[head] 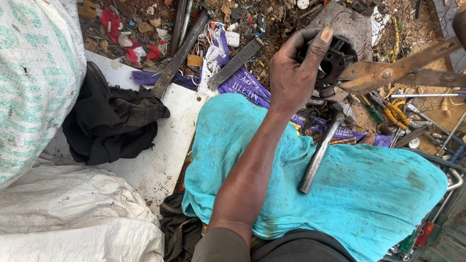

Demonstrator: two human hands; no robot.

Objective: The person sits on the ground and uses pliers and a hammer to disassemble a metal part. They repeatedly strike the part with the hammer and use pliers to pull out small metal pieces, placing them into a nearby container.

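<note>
The person sat low over a littered dirt floor [272, 29], knees covered by a stained turquoise cloth [369, 189] that filled the lower right of the view. The left hand [293, 73] was raised beyond the far edge of that cloth, its fingers curled round a dark round metal part [335, 60] with a hollow middle, gripping it by the near rim with the thumb up over the top. From the right edge came a pair of rusty pliers [388, 75], their jaws meeting the right side of the part; the right hand itself lay almost wholly outside the view, so I could not tell how it held them. A hammer [323, 145] lay across the far edge of the cloth, handle pointing toward the person and head just below the held part. Behind the part stood a grey stone slab [347, 22]. Purple printed sacking [245, 85] was spread under the work, and long flat steel bars [182, 53] lay slanted over it and over a white board [165, 145] at the left. A crumpled black cloth [109, 121] sat on that board, and bulky white woven sacks [34, 73] crowded the left edge. Yellow-handled pliers [395, 111] and screwdrivers [417, 235] lay near the right edge among scrap, red rags [114, 24] and rubbish.
</note>
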